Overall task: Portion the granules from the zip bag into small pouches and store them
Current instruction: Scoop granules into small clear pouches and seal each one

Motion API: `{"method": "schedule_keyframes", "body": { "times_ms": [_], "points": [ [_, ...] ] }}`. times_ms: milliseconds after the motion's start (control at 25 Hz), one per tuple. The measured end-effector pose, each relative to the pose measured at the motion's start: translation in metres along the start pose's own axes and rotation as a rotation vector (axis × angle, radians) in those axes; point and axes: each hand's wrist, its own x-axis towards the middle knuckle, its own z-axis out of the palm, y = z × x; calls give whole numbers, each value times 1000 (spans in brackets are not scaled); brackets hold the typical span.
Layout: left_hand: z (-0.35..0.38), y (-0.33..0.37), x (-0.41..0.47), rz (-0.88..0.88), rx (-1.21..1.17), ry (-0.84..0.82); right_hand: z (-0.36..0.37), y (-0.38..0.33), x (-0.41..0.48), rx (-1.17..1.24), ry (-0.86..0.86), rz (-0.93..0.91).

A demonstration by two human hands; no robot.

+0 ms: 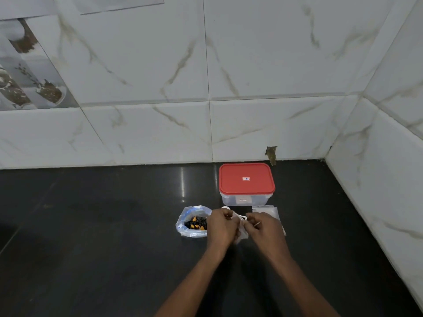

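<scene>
An open clear zip bag [192, 221] lies on the black counter with dark and orange granules showing in its mouth. Just right of it, my left hand [220, 226] and my right hand [263, 227] both pinch a small clear pouch [241, 232] between them, holding it a little above the counter. A white spoon [226, 209] shows partly behind my left hand. More empty small pouches [266, 211] lie in a stack behind my right hand.
A clear box with a red lid [246, 183], closed, stands behind the hands near the tiled wall. The black counter [103, 236] stretches left and forward. A tiled side wall [377, 179] bounds the counter on the right.
</scene>
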Motion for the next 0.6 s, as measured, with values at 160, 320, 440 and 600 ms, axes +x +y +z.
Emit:
{"method": "schedule_keyframes", "body": {
  "times_ms": [160,320,440,600],
  "points": [
    [3,2,1,76,172,6,-1,-3,13,-236,-150,-2],
    [-5,11,10,115,512,-231,-3,-10,24,-430,-110,46],
    [-23,8,16,168,455,-264,-9,-11,28,-294,-110,26],
    [-22,-14,2,258,343,-244,-16,-19,30,-146,-168,45]
  ]
}}
